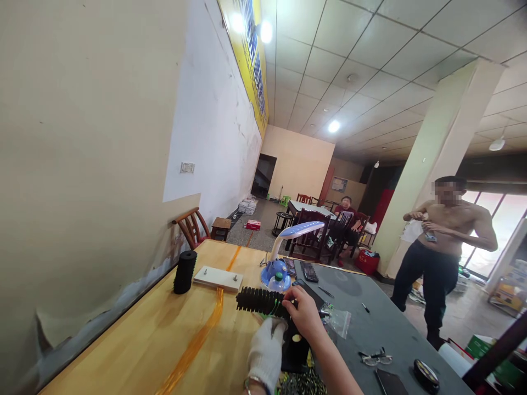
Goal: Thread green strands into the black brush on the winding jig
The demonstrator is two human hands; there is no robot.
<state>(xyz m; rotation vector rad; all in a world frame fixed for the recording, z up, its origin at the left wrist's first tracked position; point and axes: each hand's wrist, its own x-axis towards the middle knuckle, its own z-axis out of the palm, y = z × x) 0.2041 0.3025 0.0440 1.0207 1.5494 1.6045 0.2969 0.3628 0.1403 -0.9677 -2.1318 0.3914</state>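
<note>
A black ridged cylinder lies horizontally over the table, with a thin green strand across its right part. My left hand, in a white knit glove, is just below it, fingers bent close together; what they hold is hidden. My bare right hand has thumb and fingers pinched at the cylinder's right end; anything small between them cannot be made out. Beneath my hands is a black stand, and below it a pile of small dark and green pieces.
Another black cylinder stands upright at left, near a white board with pegs. Orange strands run along the wooden tabletop. Behind my hands are a blue lamp and bottle. Glasses lie right. A person stands beyond.
</note>
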